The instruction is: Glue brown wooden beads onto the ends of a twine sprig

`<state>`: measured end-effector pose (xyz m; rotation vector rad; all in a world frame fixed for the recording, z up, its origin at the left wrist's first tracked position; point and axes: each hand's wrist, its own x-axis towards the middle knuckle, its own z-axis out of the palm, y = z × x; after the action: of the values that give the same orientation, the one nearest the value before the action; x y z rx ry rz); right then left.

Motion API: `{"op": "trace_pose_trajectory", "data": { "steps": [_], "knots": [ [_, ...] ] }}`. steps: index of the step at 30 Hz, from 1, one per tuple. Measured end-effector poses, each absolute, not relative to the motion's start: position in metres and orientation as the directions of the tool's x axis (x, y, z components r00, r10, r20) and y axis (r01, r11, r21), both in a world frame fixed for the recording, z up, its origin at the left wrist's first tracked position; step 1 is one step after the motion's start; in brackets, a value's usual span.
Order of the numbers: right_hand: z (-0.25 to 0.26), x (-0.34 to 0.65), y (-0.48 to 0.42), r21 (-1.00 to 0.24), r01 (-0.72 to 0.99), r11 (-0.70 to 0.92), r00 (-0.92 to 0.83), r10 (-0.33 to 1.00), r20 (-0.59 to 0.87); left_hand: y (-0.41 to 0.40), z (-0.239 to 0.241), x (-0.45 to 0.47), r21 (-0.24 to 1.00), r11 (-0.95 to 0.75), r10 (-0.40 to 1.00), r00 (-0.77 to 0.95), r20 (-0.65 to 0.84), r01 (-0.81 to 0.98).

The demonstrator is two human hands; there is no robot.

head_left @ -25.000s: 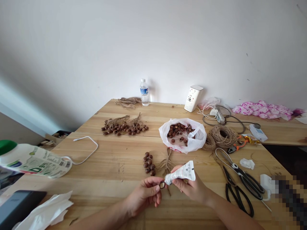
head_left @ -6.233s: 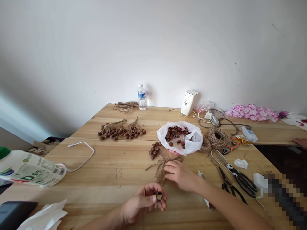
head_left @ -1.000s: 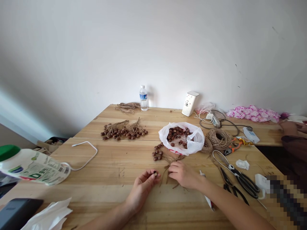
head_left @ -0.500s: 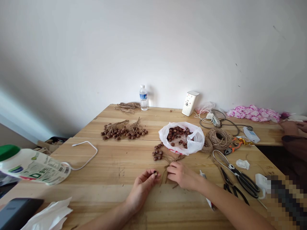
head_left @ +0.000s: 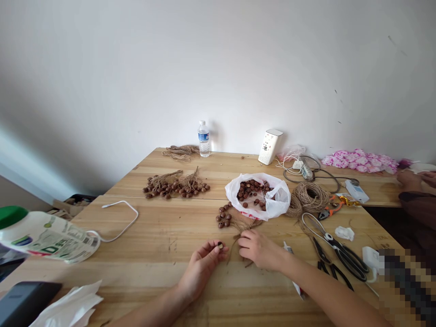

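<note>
My left hand (head_left: 201,265) rests on the wooden table (head_left: 153,236) and pinches a small dark brown nut (head_left: 220,245) between thumb and fingertips. My right hand (head_left: 259,249) lies just to its right, fingers closed on strands of a jute twine bundle (head_left: 242,226). That bundle runs up to a cluster of brown nuts (head_left: 223,217) tied to it. A white glue tube (head_left: 288,248) lies on the table beside my right wrist.
A white plastic bag of nuts (head_left: 259,195) sits behind the bundle. Twine coils (head_left: 309,196), scissors (head_left: 337,254), pliers (head_left: 332,209) lie right. Finished nut bunches (head_left: 175,184), a water bottle (head_left: 203,138), a white cable (head_left: 119,218) and a detergent bottle (head_left: 44,234) are left. Another person's hand (head_left: 410,178) is at far right.
Since 25 s ago the glue tube has left my right hand and lies on the table. Over the last second both hands have hardly moved; my right fingers shifted slightly on the twine.
</note>
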<state>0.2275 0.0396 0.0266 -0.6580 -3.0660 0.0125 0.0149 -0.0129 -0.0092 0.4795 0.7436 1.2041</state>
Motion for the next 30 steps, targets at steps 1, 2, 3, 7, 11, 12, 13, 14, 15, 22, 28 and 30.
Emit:
{"op": "trace_pose_trajectory", "data": {
  "steps": [1, 2, 3, 7, 11, 12, 13, 14, 15, 22, 28, 30],
  "knots": [
    [0.026, 0.228, 0.040, -0.012, 0.411, 0.912, -0.912, 0.411, 0.006, -0.013, -0.009, 0.015, 0.689, 0.306, 0.951, 0.173, -0.257, -0.657],
    [0.026, 0.229, 0.039, -0.015, 0.412, 0.911, -0.911, 0.413, 0.010, -0.013, -0.009, 0.015, 0.688, 0.306, 0.951, 0.173, -0.258, -0.658],
    [0.026, 0.229, 0.039, -0.019, 0.413, 0.910, -0.910, 0.414, 0.014, -0.012, -0.009, 0.015, 0.686, 0.308, 0.950, 0.174, -0.259, -0.659],
    [0.026, 0.232, 0.038, -0.046, 0.404, 0.914, -0.913, 0.406, 0.038, -0.011, -0.009, 0.015, 0.679, 0.314, 0.948, 0.175, -0.267, -0.664],
    [0.027, 0.233, 0.037, -0.072, 0.424, 0.903, -0.901, 0.428, 0.070, -0.011, -0.008, 0.015, 0.678, 0.315, 0.947, 0.175, -0.268, -0.665],
    [0.027, 0.233, 0.037, -0.075, 0.425, 0.902, -0.900, 0.430, 0.072, -0.010, -0.008, 0.015, 0.678, 0.315, 0.947, 0.175, -0.269, -0.664],
    [0.027, 0.233, 0.037, -0.076, 0.422, 0.903, -0.902, 0.427, 0.069, -0.010, -0.008, 0.015, 0.678, 0.317, 0.947, 0.176, -0.270, -0.663],
    [0.027, 0.233, 0.037, -0.073, 0.418, 0.905, -0.904, 0.423, 0.063, -0.010, -0.008, 0.015, 0.677, 0.318, 0.946, 0.177, -0.270, -0.664],
    [0.028, 0.233, 0.037, -0.067, 0.417, 0.906, -0.905, 0.421, 0.057, -0.010, -0.008, 0.015, 0.676, 0.319, 0.946, 0.180, -0.269, -0.665],
    [0.026, 0.235, 0.036, -0.044, 0.433, 0.900, -0.900, 0.435, 0.035, -0.011, -0.009, 0.014, 0.678, 0.314, 0.948, 0.181, -0.262, -0.664],
    [0.032, 0.239, 0.029, -0.196, 0.503, 0.842, -0.835, 0.532, 0.140, -0.011, -0.008, 0.014, 0.677, 0.316, 0.947, 0.182, -0.264, -0.664],
    [0.039, 0.240, 0.023, -0.420, 0.475, 0.773, -0.776, 0.593, 0.213, -0.011, -0.008, 0.014, 0.677, 0.316, 0.947, 0.181, -0.264, -0.665]
  ]
}}
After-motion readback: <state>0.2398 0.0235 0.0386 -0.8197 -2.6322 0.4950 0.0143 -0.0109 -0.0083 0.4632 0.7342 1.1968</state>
